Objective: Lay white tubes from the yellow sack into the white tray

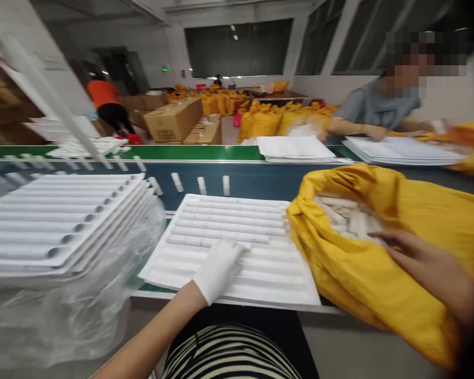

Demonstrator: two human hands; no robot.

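Biggest thing near the hands is the crumpled yellow cloth sack (398, 252), soft and wrinkly, slumped on the grey worktop (339, 342) with its mouth gaping open toward the left hand's side. Inside the opening there's a heap of small white cylinder tubes (347, 216), smooth and matte, jumbled every which way. The bare right hand (411, 252) is pushed into that mouth, fingers stretched flat toward the tubes; blurry, so I honestly can't tell if it's got one pinched or not.

Just left of the sack, touching its edge, lies a white moulded foam tray (276, 273), rectangular, ribbed with long parallel grooves. The grooves farther from the left hand are filled with tubes laid end to end; the ones under and nearer it look bare. The left hand (219, 268), in a thin white glove, rests flat on the tray with fingers loose and spread, gripping nothing, fingertips right at a half-filled row.

Further left of that hand sits a fanned stack of the same grooved white trays (63, 221), resting on crinkly clear plastic film (82, 310).

Beyond both hands, a few tubes stand upright on the dark conveyor belt (260, 181).
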